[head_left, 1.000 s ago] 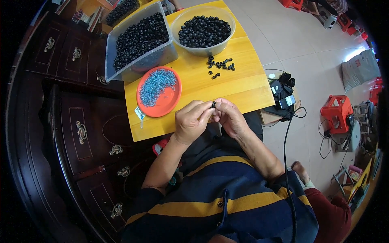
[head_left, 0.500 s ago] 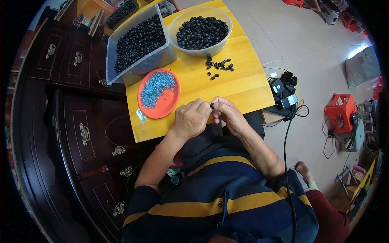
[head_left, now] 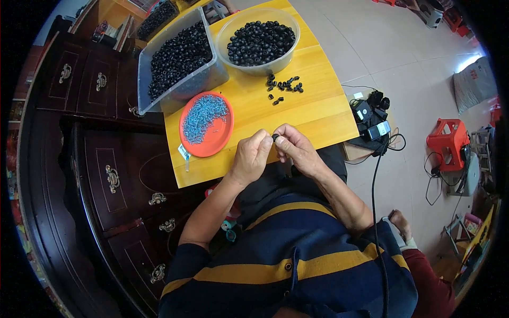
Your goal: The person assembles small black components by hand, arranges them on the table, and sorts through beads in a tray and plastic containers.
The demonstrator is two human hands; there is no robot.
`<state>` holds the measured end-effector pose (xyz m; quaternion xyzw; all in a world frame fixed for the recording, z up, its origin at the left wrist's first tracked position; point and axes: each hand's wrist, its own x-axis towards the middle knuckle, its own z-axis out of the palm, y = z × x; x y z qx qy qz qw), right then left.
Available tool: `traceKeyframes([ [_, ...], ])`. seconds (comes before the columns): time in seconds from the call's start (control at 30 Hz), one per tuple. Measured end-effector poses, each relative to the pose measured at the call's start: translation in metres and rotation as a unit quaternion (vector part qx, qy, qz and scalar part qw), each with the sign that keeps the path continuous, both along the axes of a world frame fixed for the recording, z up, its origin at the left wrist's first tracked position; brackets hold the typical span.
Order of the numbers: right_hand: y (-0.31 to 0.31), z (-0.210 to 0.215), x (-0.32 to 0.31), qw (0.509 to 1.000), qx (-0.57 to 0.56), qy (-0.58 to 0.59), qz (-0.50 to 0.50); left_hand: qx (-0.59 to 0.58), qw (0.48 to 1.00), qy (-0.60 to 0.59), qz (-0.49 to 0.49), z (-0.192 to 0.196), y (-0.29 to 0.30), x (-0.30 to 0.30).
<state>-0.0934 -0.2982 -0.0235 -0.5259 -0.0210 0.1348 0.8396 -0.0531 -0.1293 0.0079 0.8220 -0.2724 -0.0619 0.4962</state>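
Observation:
Over the near edge of the yellow table, my two hands meet at a small round black part. The right hand pinches it between thumb and forefinger. My left hand is closed, its thumb and fingertips pressed close against the same part; whether it holds another tiny piece is hidden. Left of my hands lies a red plate with many tiny bluish, shiny pieces. Beyond the hands, several small black parts are scattered on the tabletop.
A clear rectangular bin and a round clear tub, both full of black parts, stand at the far side. Dark wooden drawers line the left. Black devices with cables, a red stool and another person's maroon sleeve are right.
The black part has turned slightly in my fingers and now shows its rounder side. My left fingers have shifted, with the thumb now more upright. The view has moved a little.

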Motion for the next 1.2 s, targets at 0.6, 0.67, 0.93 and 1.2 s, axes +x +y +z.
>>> traceKeyframes([
  [0.6,0.001,0.001,0.002,0.991,0.116,0.065,-0.016,-0.032,0.989,-0.135,0.053,0.010,-0.004,-0.004],
  [0.67,0.000,0.002,0.002,0.991,0.113,0.067,-0.014,-0.023,0.988,-0.142,0.049,0.010,-0.002,-0.004],
  [0.93,-0.002,0.002,0.001,0.992,0.111,0.065,0.009,-0.009,0.992,-0.120,0.027,0.019,0.003,-0.001],
  [1.2,-0.006,0.003,0.000,0.993,0.099,0.054,0.028,-0.005,0.988,-0.149,0.026,0.019,0.002,-0.005],
])
